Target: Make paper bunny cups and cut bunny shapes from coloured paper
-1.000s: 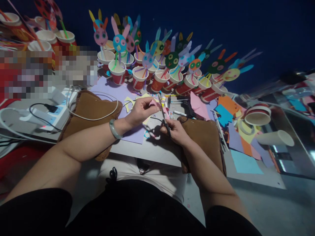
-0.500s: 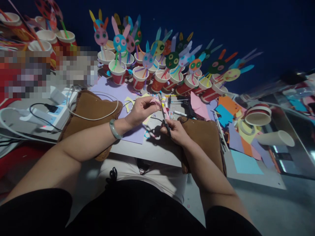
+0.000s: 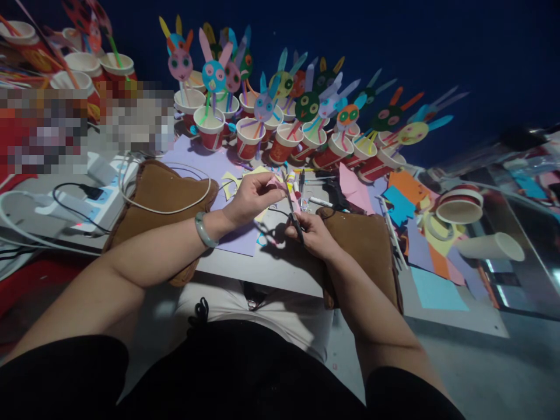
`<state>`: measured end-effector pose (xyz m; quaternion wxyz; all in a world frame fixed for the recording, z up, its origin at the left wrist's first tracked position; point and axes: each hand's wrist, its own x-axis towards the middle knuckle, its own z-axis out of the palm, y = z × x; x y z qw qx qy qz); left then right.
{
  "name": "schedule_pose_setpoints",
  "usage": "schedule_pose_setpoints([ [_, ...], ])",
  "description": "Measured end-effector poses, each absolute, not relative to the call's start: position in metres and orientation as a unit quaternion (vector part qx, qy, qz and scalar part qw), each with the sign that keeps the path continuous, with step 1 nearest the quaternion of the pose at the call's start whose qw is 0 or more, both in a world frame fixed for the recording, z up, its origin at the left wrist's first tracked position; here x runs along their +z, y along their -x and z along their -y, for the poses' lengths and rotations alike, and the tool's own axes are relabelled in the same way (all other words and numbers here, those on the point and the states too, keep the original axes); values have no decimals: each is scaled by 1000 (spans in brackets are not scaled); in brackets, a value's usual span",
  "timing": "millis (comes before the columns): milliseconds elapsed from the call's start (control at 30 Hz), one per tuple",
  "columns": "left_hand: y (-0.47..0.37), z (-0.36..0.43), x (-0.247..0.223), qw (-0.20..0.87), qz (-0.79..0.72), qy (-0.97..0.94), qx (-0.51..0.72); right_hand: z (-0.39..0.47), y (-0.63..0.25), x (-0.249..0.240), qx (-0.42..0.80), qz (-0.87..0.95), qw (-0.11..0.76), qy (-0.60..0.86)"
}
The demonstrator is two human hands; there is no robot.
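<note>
My left hand (image 3: 252,200) pinches a small piece of pink paper (image 3: 273,180) between thumb and fingers. In my right hand (image 3: 315,235) is a pair of dark-handled scissors (image 3: 291,201), its blades pointing up and away, close beside the pink paper. I cannot tell whether the blades touch it. Beneath my left hand lies a sheet of purple paper (image 3: 236,242), with yellow paper scraps (image 3: 230,184) near it. Several pens and a white marker (image 3: 321,201) lie just beyond the scissors.
Several red paper cups (image 3: 248,140) with paper rabbit heads on straws line the back. Brown cushions (image 3: 161,192) lie under both forearms. A white power strip (image 3: 107,195) with cables is at the left. Coloured paper (image 3: 437,289), a tape roll and a paper cup lie at the right.
Almost nothing differs. Both hands, the scissors and the pink paper keep nearly the same positions.
</note>
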<state>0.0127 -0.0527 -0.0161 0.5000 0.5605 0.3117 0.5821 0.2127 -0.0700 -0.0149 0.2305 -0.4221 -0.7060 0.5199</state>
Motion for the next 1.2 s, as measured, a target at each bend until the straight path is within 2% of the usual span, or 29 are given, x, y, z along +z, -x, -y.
schedule_pose_setpoints([
  [667, -13, 55, -11, 529, -296, -532, 592, 70, -212, -14, 517, 706, 235, 423],
  [1200, -13, 54, -18, 497, -312, -566, 578, 70, -212, -14, 504, 713, 231, 430],
])
